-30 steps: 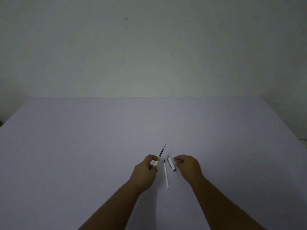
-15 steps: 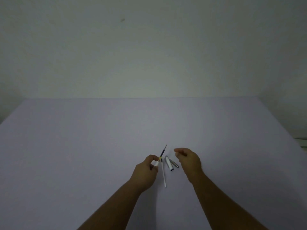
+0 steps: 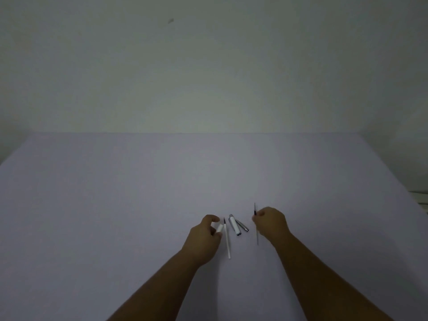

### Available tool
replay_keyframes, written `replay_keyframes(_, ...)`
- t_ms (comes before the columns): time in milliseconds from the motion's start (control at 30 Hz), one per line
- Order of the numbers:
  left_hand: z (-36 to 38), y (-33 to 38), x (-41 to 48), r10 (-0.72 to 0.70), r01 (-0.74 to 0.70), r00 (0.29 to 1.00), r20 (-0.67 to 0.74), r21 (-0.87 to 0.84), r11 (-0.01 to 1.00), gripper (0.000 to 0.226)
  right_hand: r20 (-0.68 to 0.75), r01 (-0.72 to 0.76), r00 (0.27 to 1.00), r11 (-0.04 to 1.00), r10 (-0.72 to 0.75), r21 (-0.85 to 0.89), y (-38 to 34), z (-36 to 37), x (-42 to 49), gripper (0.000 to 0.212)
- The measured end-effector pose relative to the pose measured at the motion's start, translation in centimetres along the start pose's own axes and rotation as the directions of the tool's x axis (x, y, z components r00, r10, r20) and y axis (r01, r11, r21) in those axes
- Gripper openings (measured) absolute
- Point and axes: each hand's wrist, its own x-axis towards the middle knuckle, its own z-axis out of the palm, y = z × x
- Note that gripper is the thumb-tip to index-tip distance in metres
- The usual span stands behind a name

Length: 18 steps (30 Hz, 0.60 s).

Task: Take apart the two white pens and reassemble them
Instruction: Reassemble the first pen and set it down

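My left hand (image 3: 203,237) grips a short white pen barrel (image 3: 219,228) whose open end points up and to the right. My right hand (image 3: 272,224) pinches a thin ink refill (image 3: 255,213), held almost upright with its dark tip at the top and its lower end showing below the fingers. Between the hands, on the table, lie a second white refill (image 3: 227,239), a white pen cap piece with a metal end (image 3: 234,225) and a dark metal tip piece (image 3: 242,225).
The pale lilac table (image 3: 162,193) stretches wide on all sides and ends at a plain greenish wall (image 3: 208,77). A light object (image 3: 420,199) shows past the table's right edge.
The refill that stuck out of the barrel in my left hand is now in my right hand, drawn out and moved to the right. The left hand keeps only the barrel.
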Motion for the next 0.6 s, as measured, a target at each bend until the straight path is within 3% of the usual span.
replay_keyframes(100,0.0,-0.3,0.1,-0.012,0.012,1.000,-0.007,-0.009,1.000,0.036,0.022,-0.009,1.000,0.997,0.011,-0.071,1.2,0.9,-0.5,0.025)
replay_keyframes(600,-1.0,-0.9,0.5,-0.065,0.068,0.995,-0.081,0.026,0.997,0.025,-0.149,-0.011,0.989,0.998,0.020,0.061,1.1,2.1,-0.8,0.020)
